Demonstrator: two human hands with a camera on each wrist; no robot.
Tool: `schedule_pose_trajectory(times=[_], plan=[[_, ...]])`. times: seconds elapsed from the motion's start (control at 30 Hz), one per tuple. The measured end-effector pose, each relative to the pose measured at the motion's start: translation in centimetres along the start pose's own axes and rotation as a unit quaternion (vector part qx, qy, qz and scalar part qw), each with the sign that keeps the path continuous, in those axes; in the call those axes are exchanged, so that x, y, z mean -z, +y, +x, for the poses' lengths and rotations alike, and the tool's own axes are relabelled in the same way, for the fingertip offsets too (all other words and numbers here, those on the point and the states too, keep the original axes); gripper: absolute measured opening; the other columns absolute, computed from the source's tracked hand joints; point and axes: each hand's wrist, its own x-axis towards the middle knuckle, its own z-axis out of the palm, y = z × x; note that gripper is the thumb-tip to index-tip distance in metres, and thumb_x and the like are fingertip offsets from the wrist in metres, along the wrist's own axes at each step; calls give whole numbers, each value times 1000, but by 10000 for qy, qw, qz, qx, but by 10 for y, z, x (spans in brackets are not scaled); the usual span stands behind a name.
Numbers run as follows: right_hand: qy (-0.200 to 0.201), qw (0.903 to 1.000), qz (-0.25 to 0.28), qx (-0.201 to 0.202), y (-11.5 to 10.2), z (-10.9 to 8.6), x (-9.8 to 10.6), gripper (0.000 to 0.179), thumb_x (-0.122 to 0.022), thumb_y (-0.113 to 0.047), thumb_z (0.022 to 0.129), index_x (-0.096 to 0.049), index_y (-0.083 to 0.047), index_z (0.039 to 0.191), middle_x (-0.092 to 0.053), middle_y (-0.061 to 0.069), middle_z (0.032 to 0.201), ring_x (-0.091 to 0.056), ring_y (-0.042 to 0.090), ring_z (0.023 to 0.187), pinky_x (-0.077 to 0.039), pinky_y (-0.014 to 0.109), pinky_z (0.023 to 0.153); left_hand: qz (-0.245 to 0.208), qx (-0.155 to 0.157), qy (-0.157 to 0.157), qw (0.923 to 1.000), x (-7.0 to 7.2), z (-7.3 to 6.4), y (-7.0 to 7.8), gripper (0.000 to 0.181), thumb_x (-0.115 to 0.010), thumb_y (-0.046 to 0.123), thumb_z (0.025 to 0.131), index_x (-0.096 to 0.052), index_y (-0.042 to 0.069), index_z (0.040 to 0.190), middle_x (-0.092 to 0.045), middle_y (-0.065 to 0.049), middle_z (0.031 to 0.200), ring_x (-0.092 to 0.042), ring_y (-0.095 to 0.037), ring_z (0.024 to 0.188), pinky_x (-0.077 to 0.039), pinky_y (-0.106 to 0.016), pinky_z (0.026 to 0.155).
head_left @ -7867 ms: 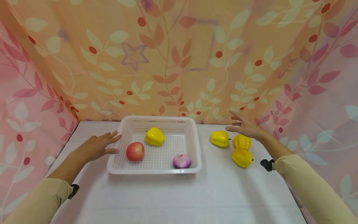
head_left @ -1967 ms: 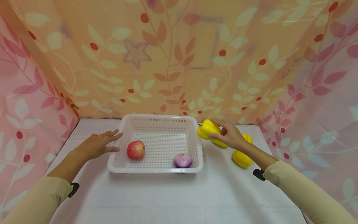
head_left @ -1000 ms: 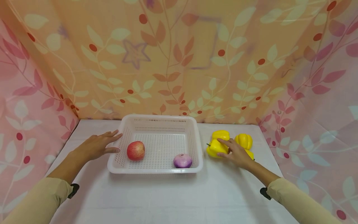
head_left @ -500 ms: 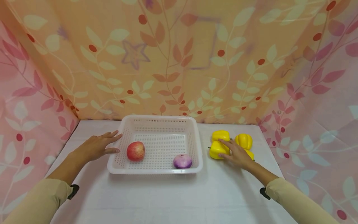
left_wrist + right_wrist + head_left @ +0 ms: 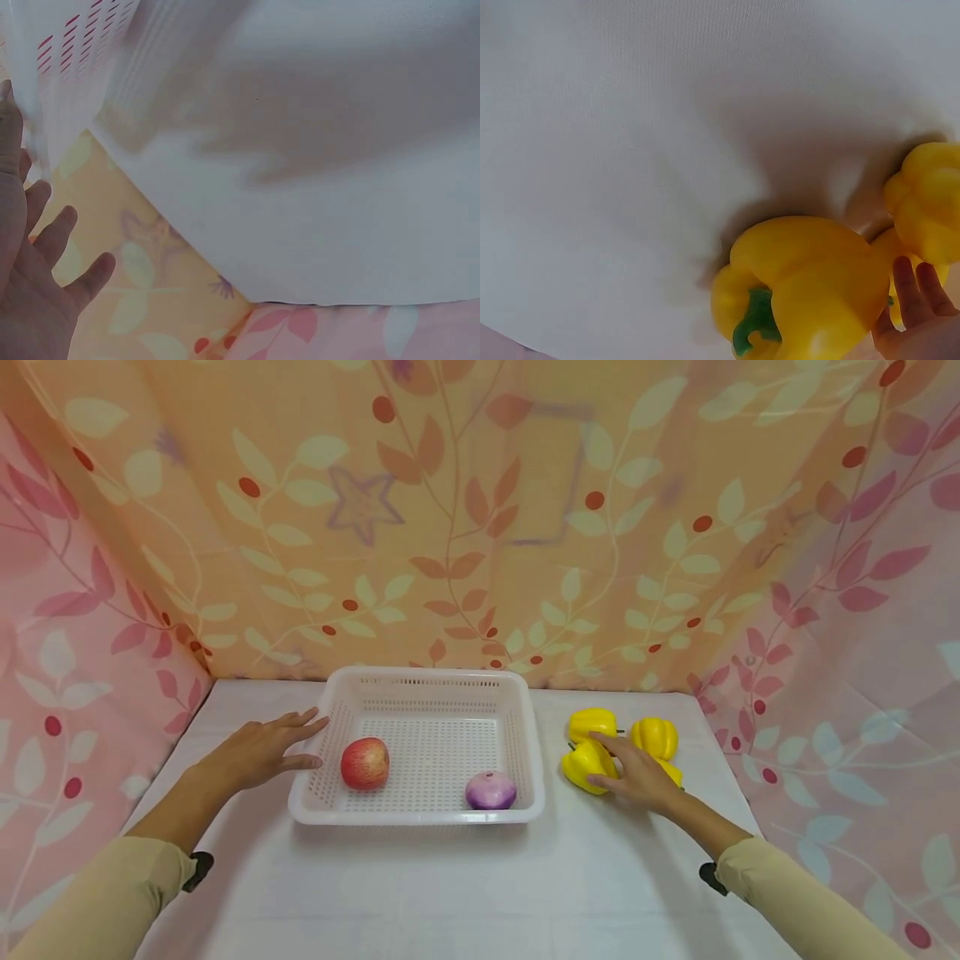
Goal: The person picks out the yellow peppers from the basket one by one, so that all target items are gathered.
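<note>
My left hand [image 5: 258, 752] lies with fingers extended and spread at the left rim of a white perforated plastic basket [image 5: 416, 817]; whether it touches is hard to tell. In the left wrist view, the fingers [image 5: 52, 240] are separate and hold nothing. A red apple [image 5: 365, 764] sits inside on the left, and a purple onion [image 5: 491, 791] at the front right corner. Right of the basket, my right hand [image 5: 637, 772] has loosely extended fingers and thumb against a yellow bell pepper [image 5: 587, 766] resting on the table. Its stem points up and left.
Close by are another yellow pepper [image 5: 592, 724] behind, one [image 5: 655, 739] to the right, and one [image 5: 670, 771] partly hidden by my hand. In the right wrist view, a large yellow pepper [image 5: 802, 277] fills the bottom. Floral curtains [image 5: 450, 527] surround the white-covered table [image 5: 390, 893].
The yellow pepper from the basket was carried right and set among the other peppers. Over the last half second it turned, its stem swinging from left to upper left. My left hand stayed put.
</note>
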Motion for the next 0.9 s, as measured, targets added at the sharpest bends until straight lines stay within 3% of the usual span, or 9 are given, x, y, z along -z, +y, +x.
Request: schedule_pose_trajectory(times=[0.3,0.57,0.67,0.77,0.9], plan=[[91,9998,166,-12,-2,3,20,81,-75,-44,88,-36,-16,154,-52,15,141,-53,36,123,-46,60,100,73,-11,-8,10000,2,0,0,81,-67,54,89,-40,10,152,-34,-24,156,-33,-52,139,-30,-74,103],[560,9980,236,178,-8,13,48,79,-73,-42,90,-35,-15,154,-51,19,139,-54,40,120,-46,65,95,246,-16,62,9997,5,0,-5,82,-67,56,88,-42,9,151,-38,-25,153,-35,-51,137,-31,-74,102],[723,9971,245,75,-10,15,61,79,-71,-44,91,-34,-16,155,-48,20,143,-51,42,123,-47,66,94,224,31,103,9997,9,0,-5,82,-67,56,88,-43,10,150,-39,-26,152,-37,-52,136,-32,-74,102],[848,9963,56,-113,-11,16,77,80,-66,-48,93,-29,-18,157,-39,22,152,-42,47,133,-39,72,98,271,66,272,9992,15,0,-8,80,-68,54,89,-44,10,150,-39,-28,151,-41,-54,132,-34,-73,100],[890,9950,-385,-245,-10,18,96,83,-57,-54,96,-16,-22,161,-17,23,163,-21,55,142,-13,76,109,539,93,745,9957,23,0,-14,76,-70,47,90,-43,8,150,-37,-29,152,-44,-57,127,-37,-73,98]])
